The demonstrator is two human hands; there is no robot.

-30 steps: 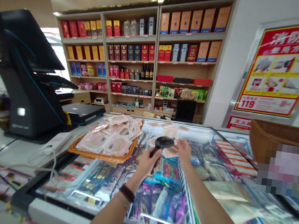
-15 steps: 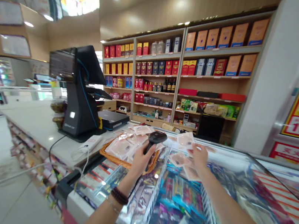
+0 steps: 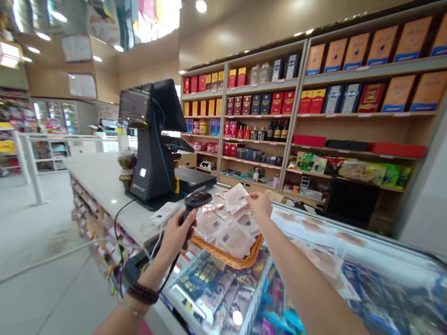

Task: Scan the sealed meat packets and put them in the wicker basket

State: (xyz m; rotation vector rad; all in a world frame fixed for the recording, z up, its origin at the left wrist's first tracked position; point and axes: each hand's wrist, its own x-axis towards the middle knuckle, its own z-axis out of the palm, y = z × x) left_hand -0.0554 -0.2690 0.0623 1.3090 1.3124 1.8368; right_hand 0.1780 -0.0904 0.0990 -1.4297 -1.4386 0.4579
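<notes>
My left hand (image 3: 176, 232) is wrapped round the handle of a black barcode scanner (image 3: 197, 199), its head pointing up and to the right. In my right hand (image 3: 259, 206) a flat clear packet with a small label (image 3: 236, 198) is pinched at its right edge. That packet is above the far side of an orange wicker basket (image 3: 227, 257). Similar flat packets (image 3: 235, 239) are heaped in the basket, which stands on the freezer's glass top. A few more packets (image 3: 321, 259) lie on the glass to the right, partly behind my right forearm.
A black checkout terminal (image 3: 156, 152) stands on the white counter (image 3: 95, 184) at the left, with a flat dark device (image 3: 194, 180) beside it. Bagged goods fill the glass-topped freezer (image 3: 209, 288). Cables hang at the counter's near edge. Shelves of boxes (image 3: 258, 105) line the back wall.
My right hand has moved left with a packet, from above the glass to over the basket. The scanner has shifted left in my left hand. The view has turned left.
</notes>
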